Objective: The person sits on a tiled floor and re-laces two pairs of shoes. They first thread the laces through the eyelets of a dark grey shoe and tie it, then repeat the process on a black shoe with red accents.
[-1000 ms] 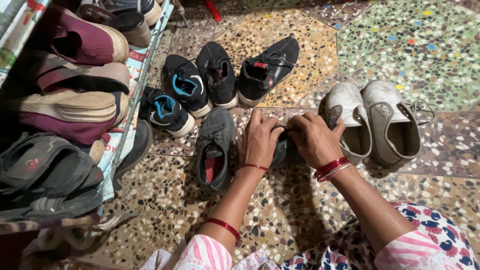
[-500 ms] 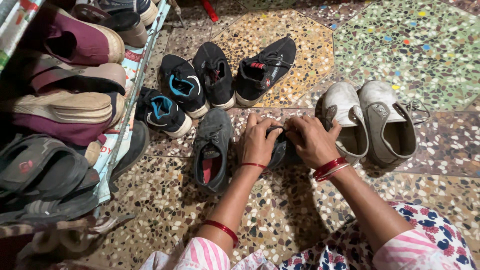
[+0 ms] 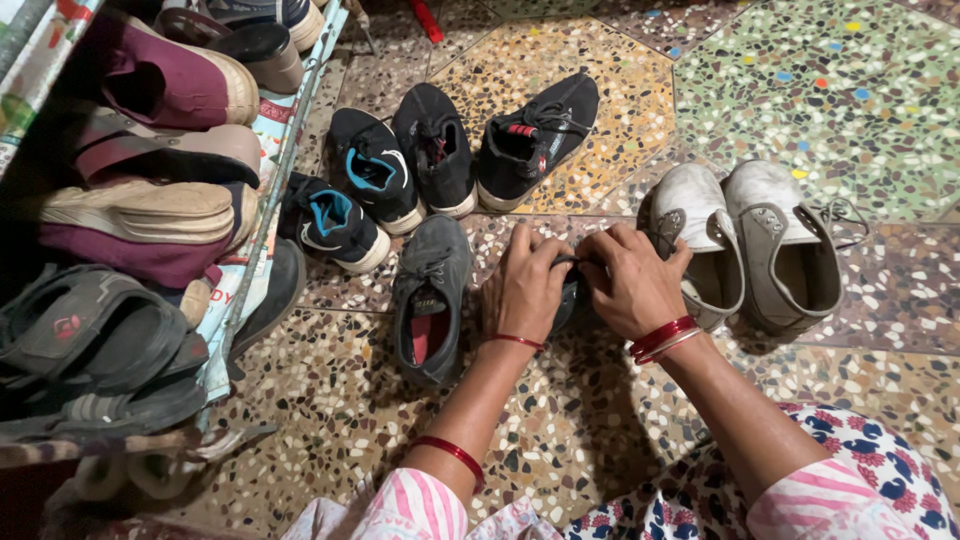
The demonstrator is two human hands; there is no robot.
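Shoelaces on the dark grey sneaker point(image 3: 568, 300) are what my two hands are busy with, and that shoe sits on the terrazzo floor point(image 3: 560, 420) almost wholly hidden beneath them, between its grey mate point(image 3: 430, 300) on my left and the worn white pair point(image 3: 745, 245) on my right. Over the last second very little has moved: both hands have stayed pressed together over the top of the shoe, shifting only slightly, with the fingers of each curling a touch tighter toward one another. My left hand point(image 3: 525, 285) lies over the near side of the shoe, fingers bent and closed around what I take to be the lace or tongue, though the exact grip is hidden under my knuckles. My right hand point(image 3: 630, 280) is clenched the same way, fingertips pinched in at the middle against the left. I judge this as fine work at the lacing, not yet finished, since neither hand has let go. Beyond my hands stand three black sneakers point(image 3: 440, 145) in a loose row, and a black one with blue lining point(image 3: 335, 225) beside the crowded shoe rack point(image 3: 130, 200) at my left.
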